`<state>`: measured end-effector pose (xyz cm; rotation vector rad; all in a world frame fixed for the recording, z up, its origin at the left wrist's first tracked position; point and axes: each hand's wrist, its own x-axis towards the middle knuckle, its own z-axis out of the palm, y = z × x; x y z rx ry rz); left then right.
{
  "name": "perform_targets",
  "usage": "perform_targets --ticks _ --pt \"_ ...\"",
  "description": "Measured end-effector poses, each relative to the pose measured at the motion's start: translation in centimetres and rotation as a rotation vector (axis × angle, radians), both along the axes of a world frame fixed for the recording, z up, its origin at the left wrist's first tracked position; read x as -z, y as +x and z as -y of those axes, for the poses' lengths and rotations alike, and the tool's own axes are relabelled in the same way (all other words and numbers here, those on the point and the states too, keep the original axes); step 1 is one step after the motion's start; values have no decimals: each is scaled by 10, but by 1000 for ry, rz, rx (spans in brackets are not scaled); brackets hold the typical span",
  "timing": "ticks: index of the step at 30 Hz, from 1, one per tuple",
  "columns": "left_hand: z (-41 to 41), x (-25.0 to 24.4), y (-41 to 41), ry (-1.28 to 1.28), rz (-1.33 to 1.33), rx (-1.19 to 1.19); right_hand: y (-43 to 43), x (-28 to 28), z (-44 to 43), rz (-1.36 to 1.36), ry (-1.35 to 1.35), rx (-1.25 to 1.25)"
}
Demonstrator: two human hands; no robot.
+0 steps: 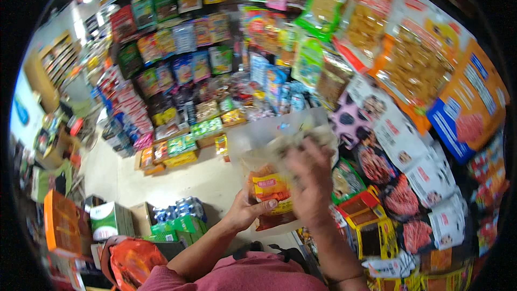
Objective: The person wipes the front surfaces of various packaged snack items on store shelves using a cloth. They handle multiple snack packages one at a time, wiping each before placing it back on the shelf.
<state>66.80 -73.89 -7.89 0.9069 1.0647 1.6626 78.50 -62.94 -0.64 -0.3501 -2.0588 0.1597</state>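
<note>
My left hand (246, 211) grips a clear plastic snack packet (271, 221) by its left side, the thumb lying across its front. The packet has a yellow and red printed label and brownish-orange food inside, and its wide pale top (262, 131) stands up beyond my hands. My right hand (313, 173) is over the packet's upper right part, blurred by motion. Under its fingers is a pale grey crumpled cloth (288, 145), partly hidden and blurred, against the packet.
Hanging snack bags (416, 64) crowd the right side, with white-and-black packets (400, 141) below them. Racks of small packets (183, 70) and boxed sweets (179, 145) stand ahead. At lower left are cartons (111, 220), shrink-wrapped bottles (181, 209) and an orange bag (135, 260).
</note>
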Motion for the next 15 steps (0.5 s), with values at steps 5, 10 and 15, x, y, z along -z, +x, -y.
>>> perform_targets --ticks 5,10,15 --pt "19 60 -66 93 629 67 -66 22 59 259 156 -537" --pt "28 13 -64 -172 -164 -232 -129 -6 6 134 245 -574" --pt "14 -10 -65 -113 71 -308 -195 -27 -34 1 124 -752"
